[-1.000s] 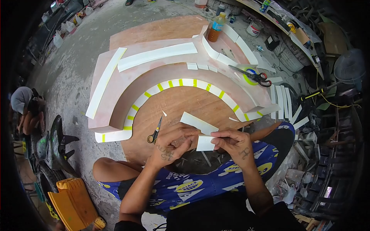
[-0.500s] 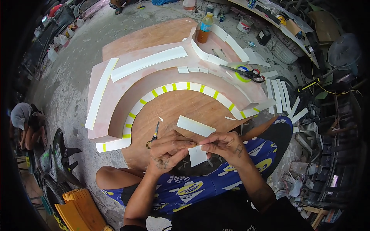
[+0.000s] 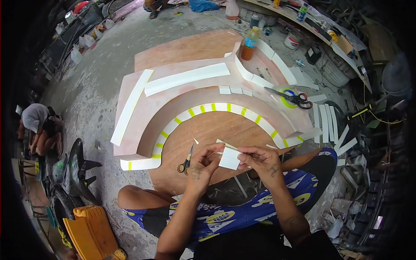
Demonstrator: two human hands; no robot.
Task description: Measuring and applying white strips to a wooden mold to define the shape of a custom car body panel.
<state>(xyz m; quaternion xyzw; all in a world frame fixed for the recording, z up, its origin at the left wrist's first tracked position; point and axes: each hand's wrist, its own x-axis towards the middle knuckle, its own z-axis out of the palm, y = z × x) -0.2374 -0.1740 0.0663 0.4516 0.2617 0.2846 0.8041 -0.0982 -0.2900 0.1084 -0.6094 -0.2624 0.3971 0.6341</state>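
Observation:
My left hand point(image 3: 204, 164) and my right hand point(image 3: 262, 162) pinch a small white card piece point(image 3: 230, 159) by its two sides, raised over the wooden board point(image 3: 173, 171). Another white strip shows partly behind it. Left of my left hand lie small scissors point(image 3: 186, 161) with dark handles. Beyond my hands stands a pinkish, fender-shaped panel point(image 3: 177, 102) with a curved arch. Along the foot of that arch runs a white strip point(image 3: 207, 108) crossed by several yellow tape pieces.
Larger scissors point(image 3: 299, 101) rest on the panel by a yellow-green tape roll point(image 3: 287, 98). A bottle of amber liquid point(image 3: 249, 45) stands at the back. Long white strips point(image 3: 186, 79) lie on the panel, others point(image 3: 331, 123) at right. A person point(image 3: 39, 125) crouches far left.
My hands have raised and turned the white piece, so its face now shows more squarely. The whole view has shifted, with the panel appearing further right.

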